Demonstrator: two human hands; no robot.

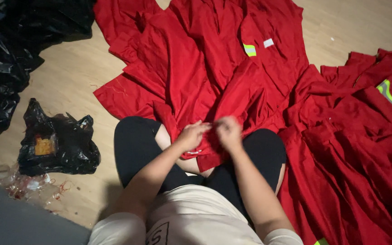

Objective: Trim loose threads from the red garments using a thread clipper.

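Observation:
I sit on a wooden floor with a red garment spread over my lap and out in front of me. My left hand and my right hand are close together over my lap, both pinching the near edge of the red cloth. The garment carries a yellow and grey reflective strip and a small white label. My legs in black show beneath the cloth. What is between my fingers is blurred.
A pile of more red garments with reflective strips lies on the right. A small black plastic bag sits at the left, with larger black bags at the far left. Red thread scraps in clear plastic lie near it.

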